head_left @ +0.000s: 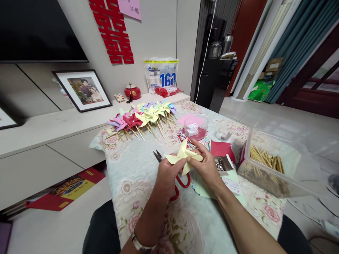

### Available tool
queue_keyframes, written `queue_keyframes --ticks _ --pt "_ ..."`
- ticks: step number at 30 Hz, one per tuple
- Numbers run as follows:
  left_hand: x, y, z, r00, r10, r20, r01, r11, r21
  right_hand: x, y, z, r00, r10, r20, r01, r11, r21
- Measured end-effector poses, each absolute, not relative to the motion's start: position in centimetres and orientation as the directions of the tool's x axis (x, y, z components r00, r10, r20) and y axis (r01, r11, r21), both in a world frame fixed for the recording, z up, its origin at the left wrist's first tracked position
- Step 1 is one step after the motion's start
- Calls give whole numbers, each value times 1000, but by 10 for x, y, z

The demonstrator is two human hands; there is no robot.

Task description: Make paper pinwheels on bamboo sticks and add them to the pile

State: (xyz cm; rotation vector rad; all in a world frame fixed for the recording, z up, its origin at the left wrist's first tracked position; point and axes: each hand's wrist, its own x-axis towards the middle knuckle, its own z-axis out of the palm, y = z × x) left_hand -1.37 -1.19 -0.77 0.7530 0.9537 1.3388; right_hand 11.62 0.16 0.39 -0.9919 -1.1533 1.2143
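A pale yellow paper pinwheel (182, 152) is between my hands above the table, its folded blades spread out and no stick visible on it. My left hand (169, 173) grips its left side, thumb pressed near the centre. From the right, my right hand (205, 162) pinches it, with the thumb also near the middle. Beneath my hands lie scissors with red handles (182, 183), their dark blades pointing to the far left. Just right of my right hand, a small open box (225, 164) holds shiny metal pieces, resting on sheets of coloured paper (201, 187).
Finished pinwheels on sticks (145, 118) lie piled at the table's far left. A clear round container (196, 127) stands beyond my hands. At the right, a clear plastic bin (265, 173) holds wooden sticks (267, 158). Red paper (222, 150) lies behind the small box.
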Motion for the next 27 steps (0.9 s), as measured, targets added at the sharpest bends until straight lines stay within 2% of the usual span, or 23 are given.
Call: queue_keyframes --ticks 11,15,23,27 --pt "-16 -9 -9 -131 975 -177 -403 110 909 117 1 3 -75 989 125 -119 115 -986" --pt "-21 -9 -7 -112 976 -186 -428 122 896 124 5 4 -117 987 108 -166 88 -982" --pt "-26 -9 3 -73 961 -266 -512 193 837 136 14 -1 -71 986 153 -224 134 -965" --pt "-29 -9 3 -48 972 -232 -525 173 833 140 15 -1 -96 970 224 -145 209 -967"
